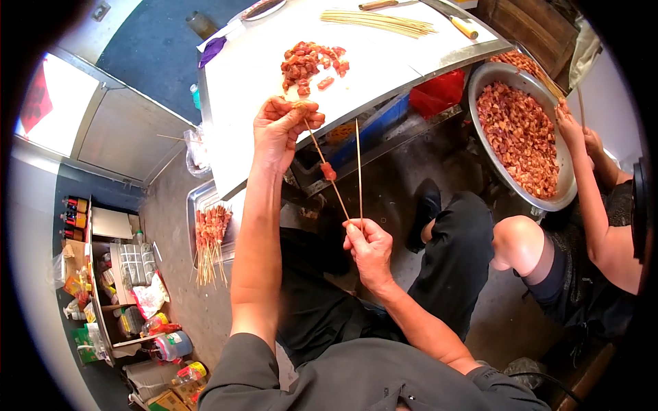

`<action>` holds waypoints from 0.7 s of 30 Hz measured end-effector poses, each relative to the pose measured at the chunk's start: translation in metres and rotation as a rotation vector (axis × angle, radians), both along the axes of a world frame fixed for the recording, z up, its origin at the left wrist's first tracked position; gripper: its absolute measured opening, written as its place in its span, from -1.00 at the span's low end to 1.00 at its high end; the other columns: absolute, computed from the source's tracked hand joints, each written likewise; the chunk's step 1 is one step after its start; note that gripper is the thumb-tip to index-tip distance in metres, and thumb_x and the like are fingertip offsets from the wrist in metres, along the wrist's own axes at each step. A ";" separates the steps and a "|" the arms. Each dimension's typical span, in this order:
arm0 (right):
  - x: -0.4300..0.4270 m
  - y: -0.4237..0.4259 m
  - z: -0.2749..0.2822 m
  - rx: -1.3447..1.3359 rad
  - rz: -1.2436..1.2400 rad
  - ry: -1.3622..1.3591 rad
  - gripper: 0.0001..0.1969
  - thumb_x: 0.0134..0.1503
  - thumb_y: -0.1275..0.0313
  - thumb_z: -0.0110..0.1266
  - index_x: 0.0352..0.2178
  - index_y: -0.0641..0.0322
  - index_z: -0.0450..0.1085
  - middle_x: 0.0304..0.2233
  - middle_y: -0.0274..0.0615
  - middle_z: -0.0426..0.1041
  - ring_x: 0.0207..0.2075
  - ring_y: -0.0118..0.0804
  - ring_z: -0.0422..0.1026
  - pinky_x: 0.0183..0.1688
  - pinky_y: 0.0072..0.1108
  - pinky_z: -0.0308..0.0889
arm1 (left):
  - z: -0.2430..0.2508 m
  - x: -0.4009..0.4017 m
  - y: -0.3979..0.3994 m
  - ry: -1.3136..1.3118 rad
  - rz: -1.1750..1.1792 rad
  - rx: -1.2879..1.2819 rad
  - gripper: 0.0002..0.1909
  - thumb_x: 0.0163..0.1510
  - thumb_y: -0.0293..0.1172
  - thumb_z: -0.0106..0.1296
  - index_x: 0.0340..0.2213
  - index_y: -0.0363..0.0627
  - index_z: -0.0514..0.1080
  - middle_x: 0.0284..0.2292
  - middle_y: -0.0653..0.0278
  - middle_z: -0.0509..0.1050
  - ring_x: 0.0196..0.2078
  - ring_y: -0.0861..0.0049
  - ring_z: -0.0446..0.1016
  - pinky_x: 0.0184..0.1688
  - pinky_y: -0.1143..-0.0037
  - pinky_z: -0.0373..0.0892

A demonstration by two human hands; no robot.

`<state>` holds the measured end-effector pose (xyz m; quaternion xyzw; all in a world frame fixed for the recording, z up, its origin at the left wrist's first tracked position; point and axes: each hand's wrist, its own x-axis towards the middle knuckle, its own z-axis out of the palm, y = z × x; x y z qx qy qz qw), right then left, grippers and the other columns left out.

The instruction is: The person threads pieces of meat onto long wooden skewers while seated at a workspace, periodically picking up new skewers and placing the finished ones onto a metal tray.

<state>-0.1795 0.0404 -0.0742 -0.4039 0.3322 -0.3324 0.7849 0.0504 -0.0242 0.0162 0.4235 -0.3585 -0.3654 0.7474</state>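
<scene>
Two thin bamboo skewers (359,169) rise from my right hand (369,253), which pinches them near their lower ends. One leans left and carries a single cube of raw red meat (328,171) partway along; the other stands bare. My left hand (285,126) closes its fingers around the upper end of the leaning skewer, over the table's near edge. What else lies between those fingertips is hidden. Just beyond this hand, a small heap of cut raw meat (303,61) lies on the white tabletop (380,67), with a few loose pieces at its near side.
A bundle of bare skewers (378,23) and a yellow-handled knife (464,27) lie toward the table's back. At left, loaded meat skewers (212,226) rest on a metal tray (191,205). Beside a large meat-filled metal basin (568,190), another person's hands (569,126) hold a skewer.
</scene>
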 end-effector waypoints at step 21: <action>0.000 0.002 -0.005 -0.007 -0.022 -0.002 -0.87 0.14 0.48 -0.01 -0.36 0.35 0.42 -0.63 -0.46 0.33 -0.60 -0.68 0.25 -0.53 -0.78 0.14 | -0.025 -0.009 -0.006 0.249 0.152 0.055 -0.91 0.05 -0.61 -0.02 -0.38 -0.23 0.29 -0.36 -0.07 0.49 -0.27 0.09 0.52 -0.17 0.21 0.48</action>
